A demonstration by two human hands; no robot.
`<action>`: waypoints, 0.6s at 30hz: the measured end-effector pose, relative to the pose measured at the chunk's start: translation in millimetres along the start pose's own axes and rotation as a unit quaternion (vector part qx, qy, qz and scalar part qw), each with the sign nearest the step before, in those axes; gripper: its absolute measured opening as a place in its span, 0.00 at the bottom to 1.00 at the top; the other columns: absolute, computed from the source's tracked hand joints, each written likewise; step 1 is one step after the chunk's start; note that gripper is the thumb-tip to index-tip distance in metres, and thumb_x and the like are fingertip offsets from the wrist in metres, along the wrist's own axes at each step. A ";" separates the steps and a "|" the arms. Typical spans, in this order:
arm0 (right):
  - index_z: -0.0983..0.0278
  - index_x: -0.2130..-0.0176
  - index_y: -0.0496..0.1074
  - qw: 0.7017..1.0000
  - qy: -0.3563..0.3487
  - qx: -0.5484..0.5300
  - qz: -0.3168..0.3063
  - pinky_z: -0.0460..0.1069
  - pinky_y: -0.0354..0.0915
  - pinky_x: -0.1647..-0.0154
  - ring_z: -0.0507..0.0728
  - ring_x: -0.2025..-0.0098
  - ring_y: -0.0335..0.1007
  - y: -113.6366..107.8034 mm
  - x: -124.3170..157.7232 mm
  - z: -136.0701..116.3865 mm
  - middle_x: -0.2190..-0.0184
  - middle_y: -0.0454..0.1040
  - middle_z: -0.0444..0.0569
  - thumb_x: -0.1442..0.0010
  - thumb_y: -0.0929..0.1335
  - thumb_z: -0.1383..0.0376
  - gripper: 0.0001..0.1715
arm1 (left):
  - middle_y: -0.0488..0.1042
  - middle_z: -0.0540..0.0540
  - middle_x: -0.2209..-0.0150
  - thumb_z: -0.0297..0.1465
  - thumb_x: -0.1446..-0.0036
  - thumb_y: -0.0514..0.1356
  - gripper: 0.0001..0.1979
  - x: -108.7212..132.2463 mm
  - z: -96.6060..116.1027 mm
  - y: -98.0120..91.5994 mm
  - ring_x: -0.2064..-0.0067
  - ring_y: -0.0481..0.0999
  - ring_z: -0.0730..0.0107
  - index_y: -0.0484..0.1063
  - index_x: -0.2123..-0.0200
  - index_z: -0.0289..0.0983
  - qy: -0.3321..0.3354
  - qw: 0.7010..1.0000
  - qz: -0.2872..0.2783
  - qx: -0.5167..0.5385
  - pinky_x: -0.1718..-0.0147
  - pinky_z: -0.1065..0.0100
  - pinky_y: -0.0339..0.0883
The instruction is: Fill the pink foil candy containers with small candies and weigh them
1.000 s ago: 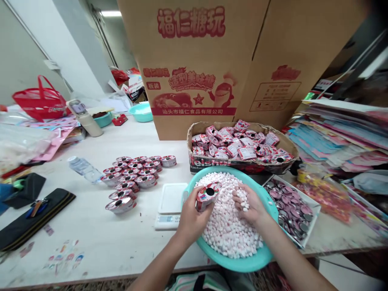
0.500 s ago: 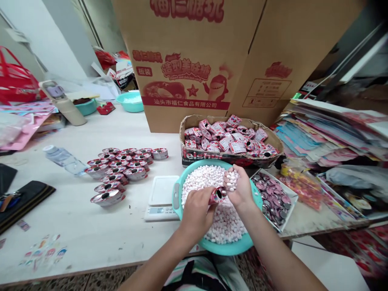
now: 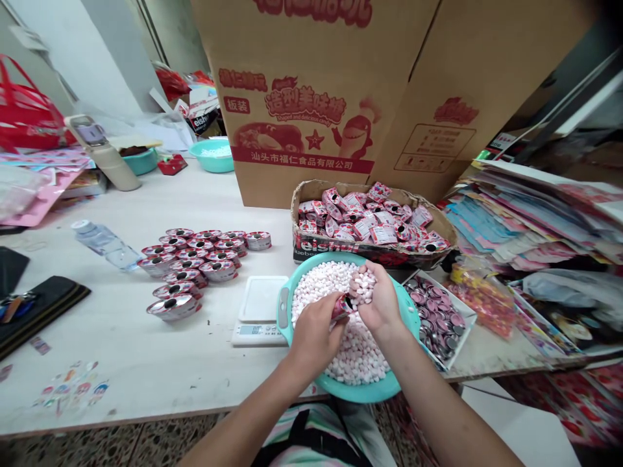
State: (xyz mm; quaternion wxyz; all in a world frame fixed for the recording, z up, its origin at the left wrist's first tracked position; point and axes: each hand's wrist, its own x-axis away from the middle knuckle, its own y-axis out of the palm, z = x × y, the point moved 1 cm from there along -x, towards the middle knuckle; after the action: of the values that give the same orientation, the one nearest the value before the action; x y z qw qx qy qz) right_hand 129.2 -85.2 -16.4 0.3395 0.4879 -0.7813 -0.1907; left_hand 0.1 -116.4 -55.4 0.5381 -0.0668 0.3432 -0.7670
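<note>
A turquoise basin (image 3: 283, 305) filled with small white-pink candies (image 3: 363, 357) stands at the table's front edge. Above it my left hand (image 3: 316, 331) grips a small red-and-pink printed tin (image 3: 342, 306), its dark round opening turned toward my right hand. My right hand (image 3: 382, 298) is cupped around a heap of candies (image 3: 363, 285), right beside the tin's opening. Several similar oval tins (image 3: 219, 270) stand in rows to the left. Many more lie jumbled in a cut-down cardboard box (image 3: 311, 250) behind the basin.
A white digital scale (image 3: 260, 305) sits left of the basin. To the right lie a tray of round pink and silver caps (image 3: 440, 318) and a bag of colourful pieces (image 3: 487, 298). A large carton (image 3: 311, 175) rises behind. A water bottle (image 3: 104, 245) lies at left.
My right hand has moved slightly left, bringing its candies closer against the tin's opening. My left hand still grips the tin. The whole view has shifted slightly.
</note>
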 end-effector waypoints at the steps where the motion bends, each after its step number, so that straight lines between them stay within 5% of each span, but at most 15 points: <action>1: 0.62 0.77 0.59 1.000 0.005 0.003 -0.005 0.41 0.48 0.88 0.45 0.86 0.51 0.2 0.0 0.1 0.85 0.59 0.36 0.51 0.67 0.63 0.12 | 0.73 0.42 0.50 0.28 0.45 0.58 0.23 -0.2 0.1 -0.2 0.51 0.72 0.55 0.64 0.46 0.41 -0.001 1.000 -0.003 -0.002 0.51 0.55 0.65; 18: 0.63 0.79 0.64 0.995 -0.048 0.091 -0.010 0.44 0.56 0.83 0.48 0.83 0.58 1.9 -0.4 7.6 0.84 0.64 0.39 0.52 0.70 0.56 0.15 | 0.74 0.45 0.50 0.28 0.46 0.58 0.21 1.5 -0.3 -0.2 0.50 0.73 0.59 0.66 0.47 0.40 -0.045 0.998 0.015 0.048 0.51 0.60 0.65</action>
State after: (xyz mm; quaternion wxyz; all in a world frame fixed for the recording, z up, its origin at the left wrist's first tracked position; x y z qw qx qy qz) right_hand 122.6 -84.2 -20.6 0.2539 0.5151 -0.8057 -0.1450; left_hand -0.8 -117.5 -55.9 0.5669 -0.0698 0.2822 -0.7708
